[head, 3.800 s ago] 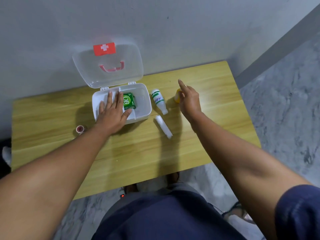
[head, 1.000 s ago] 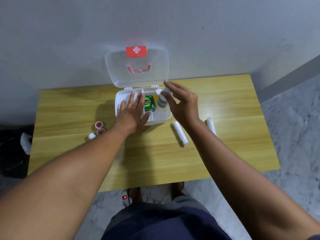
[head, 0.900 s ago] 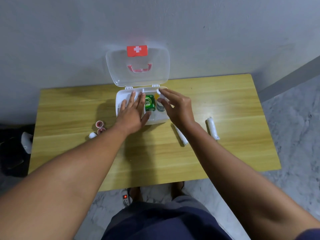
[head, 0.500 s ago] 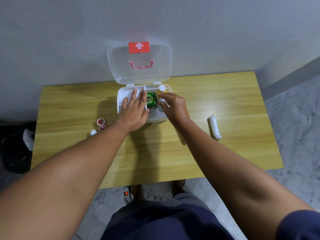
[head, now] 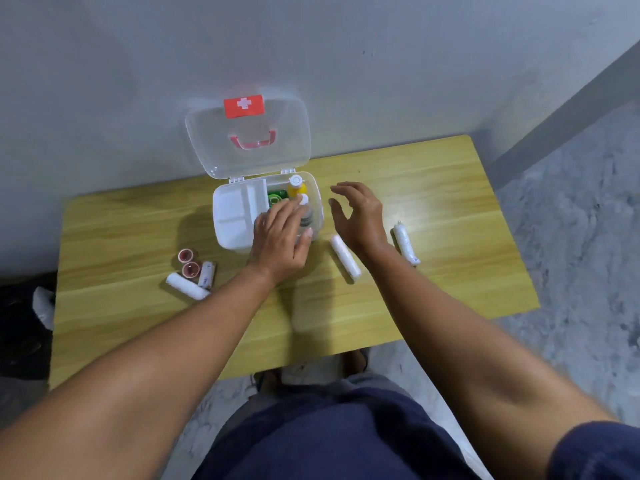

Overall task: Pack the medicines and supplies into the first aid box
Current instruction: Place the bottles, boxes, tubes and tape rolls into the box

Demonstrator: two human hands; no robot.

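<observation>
While left hand point(head: 280, 237) rests flat on box point(head: 228, 216), I see right hand point(head: 356, 216) fingers spread, empty; nearest gauze roll point(head: 344, 256) just beside wrist, long axis slanting away from me.

White cross on red label point(head: 243, 105) atop open lid point(head: 248, 138); other labels unreadable.
</observation>
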